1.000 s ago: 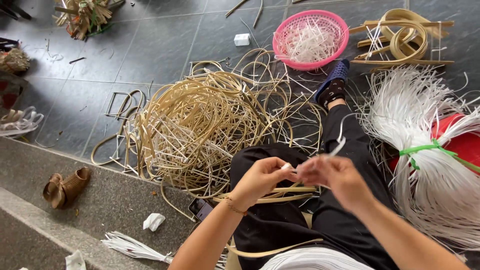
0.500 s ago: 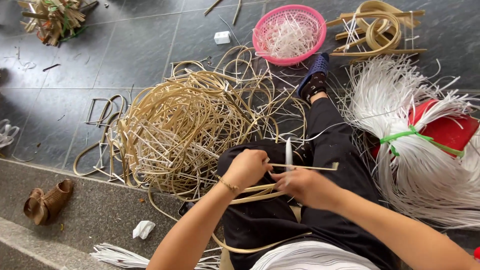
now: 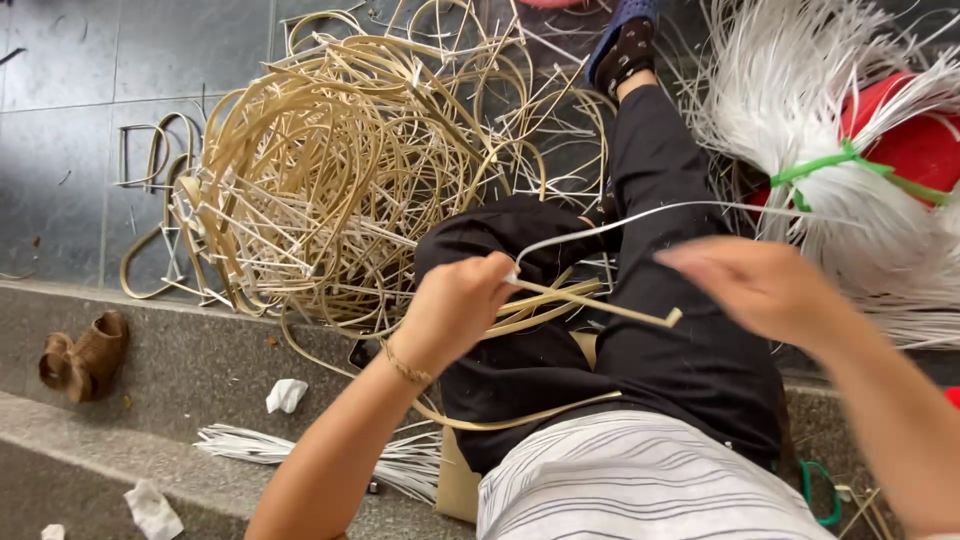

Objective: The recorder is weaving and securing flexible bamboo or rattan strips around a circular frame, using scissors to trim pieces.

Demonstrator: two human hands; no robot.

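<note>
— What do the hands have?
— The left hand is closed on a tan cane strip and a thin white strip over the lap. The right hand is blurred; grip unclear.
— How far along?
— Barely: beyond the knees, the tangled cane pile and the tied white bundle look mostly unused.

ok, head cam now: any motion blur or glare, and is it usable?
Head view: the right hand is smeared by motion blur; the left hand, pinching a tan strip, is sharper. Light is soft and even, with no hard shadows or glare. The cane tangle is crisp. Wide-angle stretching shows at the edges.
</note>
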